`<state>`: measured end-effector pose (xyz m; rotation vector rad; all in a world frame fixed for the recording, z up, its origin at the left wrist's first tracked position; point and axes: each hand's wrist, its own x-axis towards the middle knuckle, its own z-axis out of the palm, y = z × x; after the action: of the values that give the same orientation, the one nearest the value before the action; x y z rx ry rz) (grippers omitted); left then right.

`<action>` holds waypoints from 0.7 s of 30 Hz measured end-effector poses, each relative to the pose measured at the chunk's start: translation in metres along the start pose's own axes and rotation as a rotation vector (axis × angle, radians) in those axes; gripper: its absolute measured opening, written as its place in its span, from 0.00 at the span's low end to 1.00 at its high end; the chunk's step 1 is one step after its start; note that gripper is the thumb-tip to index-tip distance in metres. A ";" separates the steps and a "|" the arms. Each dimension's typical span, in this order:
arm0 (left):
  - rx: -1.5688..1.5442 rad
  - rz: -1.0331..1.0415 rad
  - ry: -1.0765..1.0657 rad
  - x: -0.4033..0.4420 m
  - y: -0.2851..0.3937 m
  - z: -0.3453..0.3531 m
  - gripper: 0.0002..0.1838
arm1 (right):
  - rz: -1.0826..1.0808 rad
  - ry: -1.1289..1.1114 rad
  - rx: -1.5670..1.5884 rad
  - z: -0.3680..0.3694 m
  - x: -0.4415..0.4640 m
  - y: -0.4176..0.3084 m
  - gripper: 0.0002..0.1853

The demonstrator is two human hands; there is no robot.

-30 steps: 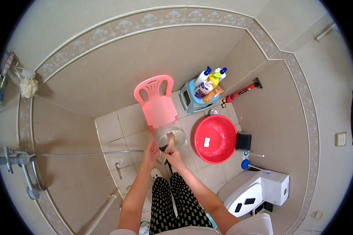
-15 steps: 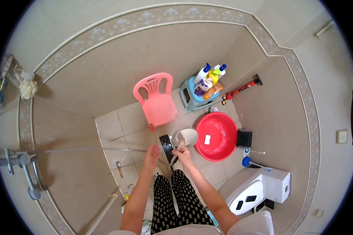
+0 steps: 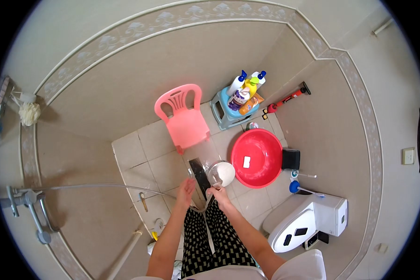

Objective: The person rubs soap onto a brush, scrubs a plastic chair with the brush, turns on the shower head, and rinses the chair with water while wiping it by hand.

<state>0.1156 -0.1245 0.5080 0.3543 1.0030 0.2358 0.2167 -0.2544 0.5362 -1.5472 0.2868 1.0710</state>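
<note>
My right hand is closed around the handle of a shower head, whose broad pale disc faces up beside the red basin. A grey shower hose runs from the wall tap, passes my left wrist and loops up to that handle. My left hand is a little to the left, its fingers stretched out and slightly blurred, with a shiny clear patch at their tips that looks like water. Between both hands lies a wet black strip-shaped object; what kind it is, I cannot make out.
A red basin stands on the tiled floor to the right. Behind are a pink chair and a blue stool bearing several bottles. The toilet is at lower right, a wooden-handled brush at left.
My hands and the shower head have come slightly lower, nearer my legs. The hose now loops visibly below my hands. More of the black strip shows, and the view has shifted a little.
</note>
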 end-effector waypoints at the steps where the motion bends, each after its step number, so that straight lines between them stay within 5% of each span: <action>1: -0.002 -0.008 0.010 0.000 -0.001 0.000 0.20 | 0.000 0.004 0.003 -0.001 0.000 0.003 0.06; 9: 0.036 -0.031 -0.088 0.009 -0.018 -0.003 0.21 | -0.009 -0.015 0.035 0.006 -0.012 0.003 0.10; 12: 0.041 -0.052 -0.068 0.021 -0.020 -0.006 0.22 | 0.011 -0.206 -0.006 0.012 -0.026 -0.017 0.13; 16: 0.086 -0.059 -0.008 0.028 -0.017 0.006 0.20 | -0.099 -0.094 -0.040 0.016 -0.013 0.007 0.14; 21: -0.014 -0.166 -0.183 0.017 -0.002 0.027 0.21 | -0.078 -0.261 -0.017 0.021 -0.041 -0.022 0.16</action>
<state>0.1475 -0.1255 0.5070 0.2724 0.8445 0.0585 0.1998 -0.2448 0.5827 -1.4028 0.0379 1.2004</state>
